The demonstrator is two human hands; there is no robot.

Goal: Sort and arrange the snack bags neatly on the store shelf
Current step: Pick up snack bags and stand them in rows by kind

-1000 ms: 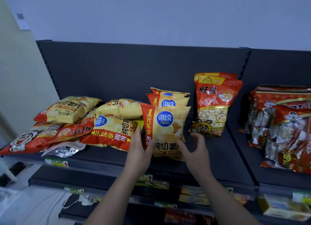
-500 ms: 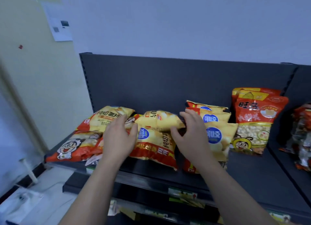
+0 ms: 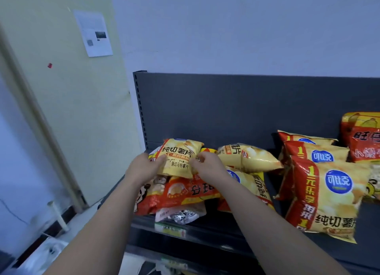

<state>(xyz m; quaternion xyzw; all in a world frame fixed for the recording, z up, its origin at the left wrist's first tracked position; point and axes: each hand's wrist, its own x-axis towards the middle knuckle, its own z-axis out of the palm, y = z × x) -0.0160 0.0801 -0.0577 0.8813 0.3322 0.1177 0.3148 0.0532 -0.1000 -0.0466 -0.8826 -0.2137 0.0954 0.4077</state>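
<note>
gripped from both sides, a yellow potato chip bag (image 3: 178,159) is held on top of the pile at the left end of the dark grey shelf (image 3: 226,227) — the left hand (image 3: 144,167) is curled round its left edge and the right hand (image 3: 207,165) pinches its right edge. part of the bag's left side is hidden by the left hand. beneath it a red snack bag (image 3: 185,190) is laid on its side, and under that a silvery packet (image 3: 181,215) is only partly seen. two more yellow bags are counted in the pile: a flat chip bag (image 3: 246,157) just beside the right hand, and a covered chip bag (image 3: 254,184) largely hidden by the right forearm. right of the pile, three are stood in an upright row of chip bags (image 3: 329,196), the rear two mostly hidden. a tall red bag (image 3: 362,139) is cut off at the right edge — whether a second is stood behind it cannot be told.
</note>
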